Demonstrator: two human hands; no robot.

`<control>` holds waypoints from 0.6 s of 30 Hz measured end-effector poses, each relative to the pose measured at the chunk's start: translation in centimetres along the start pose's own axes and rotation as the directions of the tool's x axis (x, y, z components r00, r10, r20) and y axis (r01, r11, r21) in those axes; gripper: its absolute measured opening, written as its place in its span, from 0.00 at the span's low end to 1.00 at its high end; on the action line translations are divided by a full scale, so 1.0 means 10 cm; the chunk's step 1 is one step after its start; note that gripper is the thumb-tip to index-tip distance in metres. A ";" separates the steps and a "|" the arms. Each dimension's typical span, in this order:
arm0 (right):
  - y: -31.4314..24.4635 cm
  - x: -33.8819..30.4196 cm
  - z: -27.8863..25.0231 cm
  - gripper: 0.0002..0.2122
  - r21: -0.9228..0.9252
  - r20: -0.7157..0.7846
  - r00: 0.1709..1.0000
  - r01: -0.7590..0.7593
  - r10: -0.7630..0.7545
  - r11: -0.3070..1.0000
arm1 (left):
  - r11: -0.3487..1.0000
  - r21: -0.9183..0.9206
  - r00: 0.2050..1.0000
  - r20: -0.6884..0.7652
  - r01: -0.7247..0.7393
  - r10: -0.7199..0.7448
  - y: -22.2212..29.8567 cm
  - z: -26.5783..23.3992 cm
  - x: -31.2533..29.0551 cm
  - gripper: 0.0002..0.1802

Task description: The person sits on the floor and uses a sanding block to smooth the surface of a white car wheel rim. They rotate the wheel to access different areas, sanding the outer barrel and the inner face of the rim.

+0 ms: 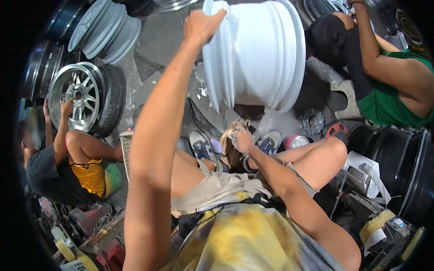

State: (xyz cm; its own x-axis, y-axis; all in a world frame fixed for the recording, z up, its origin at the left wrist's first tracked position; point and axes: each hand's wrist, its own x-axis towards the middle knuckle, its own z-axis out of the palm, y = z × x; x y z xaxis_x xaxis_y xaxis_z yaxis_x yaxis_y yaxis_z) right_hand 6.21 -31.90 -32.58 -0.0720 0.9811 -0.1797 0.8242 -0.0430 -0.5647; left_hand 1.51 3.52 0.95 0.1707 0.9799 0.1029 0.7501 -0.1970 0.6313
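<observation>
A pale grey-white wheel rim (pixel 257 54) stands on its tread in front of me. My left hand (pixel 201 27) grips its left edge at the top, the arm stretched out. Between my shoes, my right hand (pixel 244 141) is closed at a brown crumpled sheet (pixel 233 156), paper or cloth. The fingertips are partly hidden, and something whitish shows at them. A lilac scrap (pixel 216 145) lies beside my left shoe (pixel 201 145). Close to my right shoe (pixel 268 142) is a red and silver can (pixel 297 142).
On the left, a person handles a silver spoked wheel (pixel 79 95) beside a tire (pixel 113 97). Another grey rim (pixel 106 31) stands behind. A person in green (pixel 400 92) sits at right, near black rims (pixel 389 167), a white box (pixel 363 174) and a tape roll (pixel 375 239).
</observation>
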 end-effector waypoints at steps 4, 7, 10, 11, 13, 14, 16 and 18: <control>-0.54 0.07 -0.71 0.11 0.156 0.082 0.990 0.098 -0.111 0.983 | 1.000 -0.014 0.994 -0.107 0.020 -0.021 -0.18 0.00 -0.27 0.41; -1.07 -0.09 -1.52 0.14 0.266 0.026 0.992 0.109 -0.120 0.958 | 0.984 -0.175 0.996 -0.080 0.012 -0.026 -0.09 -0.13 -0.70 0.36; -1.45 -0.35 -2.14 0.13 0.272 -0.327 0.909 0.353 -0.259 0.895 | 0.969 -0.246 0.997 -0.079 -0.029 0.010 -0.14 -0.13 -1.17 0.32; -1.49 -0.40 -2.27 0.13 0.354 -0.259 0.939 0.308 -0.224 0.883 | 0.960 -0.280 0.999 -0.054 -0.017 0.002 -0.11 -0.15 -1.31 0.31; -1.54 -0.53 -2.51 0.13 0.502 -0.108 0.980 0.200 -0.168 0.842 | 0.938 -0.347 1.000 -0.002 0.013 -0.015 -0.06 -0.20 -1.58 0.30; -1.61 -0.55 -2.69 0.13 0.468 -0.099 0.978 0.206 -0.181 0.860 | 0.925 -0.380 1.000 -0.004 0.007 -0.010 -0.07 -0.21 -1.64 0.29; -1.61 -0.55 -2.80 0.12 0.444 -0.205 0.966 0.234 -0.157 0.865 | 0.895 -0.446 1.000 -0.008 -0.003 0.000 -0.12 -0.22 -1.71 0.27; -1.71 -0.53 -2.94 0.11 0.490 -0.317 0.948 0.196 -0.036 0.849 | 0.897 -0.441 0.999 0.010 -0.023 0.030 -0.10 -0.27 -1.69 0.27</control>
State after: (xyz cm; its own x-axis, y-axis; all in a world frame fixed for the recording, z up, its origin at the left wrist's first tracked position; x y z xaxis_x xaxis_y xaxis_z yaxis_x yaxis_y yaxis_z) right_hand 9.02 -30.78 1.66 0.0801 0.9912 0.1050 0.4104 0.0632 -0.9097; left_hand -3.86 -12.72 0.59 0.1997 0.9732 0.1141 0.3879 -0.1854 0.9029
